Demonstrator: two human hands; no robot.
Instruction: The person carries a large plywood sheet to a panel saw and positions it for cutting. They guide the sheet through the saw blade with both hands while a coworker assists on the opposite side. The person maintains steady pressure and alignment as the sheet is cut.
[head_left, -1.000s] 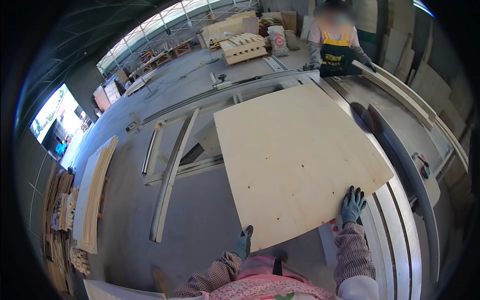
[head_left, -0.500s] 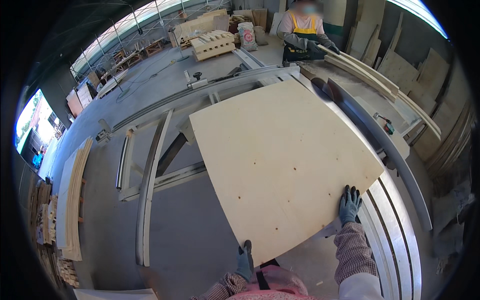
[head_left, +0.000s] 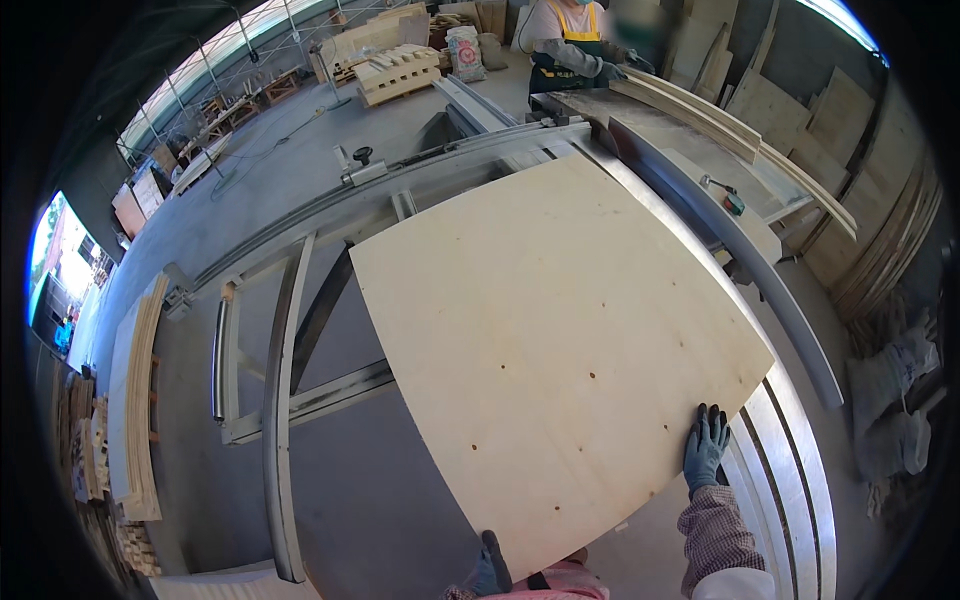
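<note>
A large pale plywood sheet (head_left: 540,330) with small dark knots lies on the metal saw table's sliding frame and reaches toward my body. At its near left corner, my left hand (head_left: 486,572) in a blue-grey glove with dark fingertips grips the edge, one dark digit on top and the other fingers hidden. My right hand (head_left: 706,448), gloved alike, lies flat with fingers stretched out on the sheet's right near edge, beside the grooved metal table (head_left: 775,440).
A long grey guard (head_left: 740,240) runs along the right. Behind it, a co-worker (head_left: 570,50) handles long wooden strips (head_left: 690,105). A green-and-black tool (head_left: 734,203) rests on the far table. Stacked boards (head_left: 140,400) stand at left, a metal-framed support (head_left: 285,400) nearer.
My view has shifted, so the sheet's near part and my left hand sit lower in the picture. Both hands keep about the same places on the sheet.
</note>
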